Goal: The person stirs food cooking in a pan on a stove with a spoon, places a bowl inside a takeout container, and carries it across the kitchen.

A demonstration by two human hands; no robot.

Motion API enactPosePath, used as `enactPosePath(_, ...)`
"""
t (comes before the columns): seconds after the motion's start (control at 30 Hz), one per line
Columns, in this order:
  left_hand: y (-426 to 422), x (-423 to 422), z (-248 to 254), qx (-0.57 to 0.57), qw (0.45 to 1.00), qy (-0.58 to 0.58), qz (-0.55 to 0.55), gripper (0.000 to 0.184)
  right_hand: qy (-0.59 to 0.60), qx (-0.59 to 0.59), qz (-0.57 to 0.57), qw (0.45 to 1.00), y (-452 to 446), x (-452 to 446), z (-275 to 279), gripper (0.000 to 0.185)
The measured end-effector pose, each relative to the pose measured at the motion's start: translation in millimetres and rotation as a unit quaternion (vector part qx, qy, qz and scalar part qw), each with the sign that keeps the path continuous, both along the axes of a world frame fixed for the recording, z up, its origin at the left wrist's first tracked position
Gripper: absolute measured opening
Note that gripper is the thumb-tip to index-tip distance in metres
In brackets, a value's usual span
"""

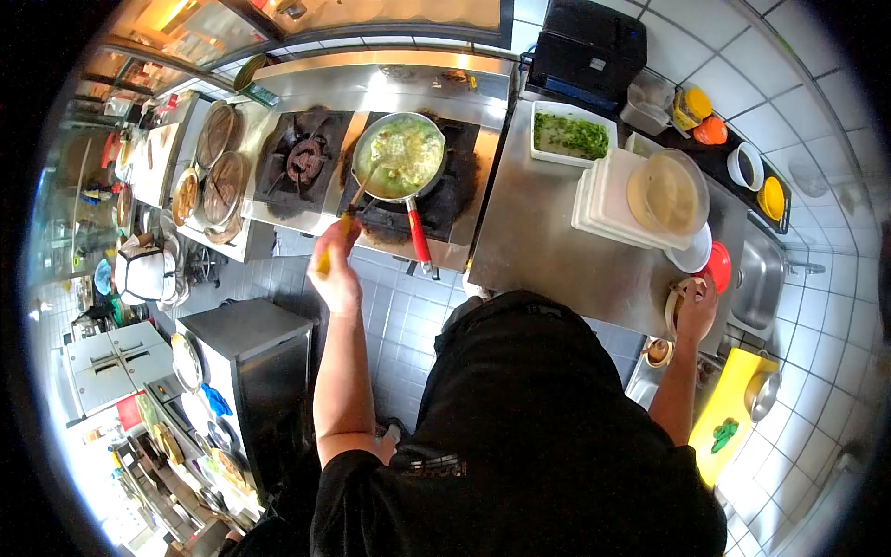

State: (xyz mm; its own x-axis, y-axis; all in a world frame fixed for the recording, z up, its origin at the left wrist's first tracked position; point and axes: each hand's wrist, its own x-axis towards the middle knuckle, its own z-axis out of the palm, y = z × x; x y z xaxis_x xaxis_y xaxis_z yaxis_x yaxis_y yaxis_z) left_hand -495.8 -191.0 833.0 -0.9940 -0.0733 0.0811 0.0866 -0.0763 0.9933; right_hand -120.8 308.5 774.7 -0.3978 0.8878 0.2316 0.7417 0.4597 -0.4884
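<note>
My left hand (pixel 336 269) is closed around the yellow handle of a long stirring utensil (pixel 357 197). Its far end dips into a frying pan (pixel 413 197) of pale green, bubbling food (pixel 404 153), so its head is hidden. The pan sits on the right burner, its red handle (pixel 419 239) pointing towards me, with no hand on it. Off to the right, my right hand (pixel 696 314) grips the edge of a pale round bowl (pixel 672 311) at the counter's near right corner. A red bowl (pixel 718 267) is just beyond those fingers.
On the steel counter (pixel 520 232) stand stacked white lidded boxes (pixel 594 209), a round clear tub (pixel 664 190) and a white tray (pixel 538 153) of chopped greens. A sink (pixel 761 278) lies at the right. Another burner (pixel 304 162) is left of the pan; a dark cabinet (pixel 255 371) stands behind on the left.
</note>
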Motion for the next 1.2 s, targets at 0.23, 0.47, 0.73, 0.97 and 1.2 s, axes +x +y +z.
enactPosePath(0.23,2.4,0.1,14.1,-0.449,0.830,0.289,-0.163,0.032,0.026,-0.007,0.031,0.999,6.2,-10.8,6.1,0.041)
enactPosePath(0.47,6.7,-46.4,-11.1,-0.560,0.695,0.331,-0.307,0.046,0.024,0.000,0.042,0.999,18.3,-6.8,-18.7,0.039)
enactPosePath(0.73,3.0,-48.4,-9.0,-0.585,0.678,0.308,-0.322,0.040,0.015,0.004,0.037,0.999,14.7,0.2,-17.3,0.040)
enactPosePath(0.97,10.4,-27.8,16.5,-0.468,0.846,0.180,-0.181,0.024,0.024,-0.021,0.016,0.999,15.8,16.0,-35.6,0.040)
enactPosePath(1.2,1.6,-27.4,21.2,0.071,0.990,-0.121,-0.023,0.029,0.015,-0.010,0.019,1.000,16.3,10.1,-31.5,0.040)
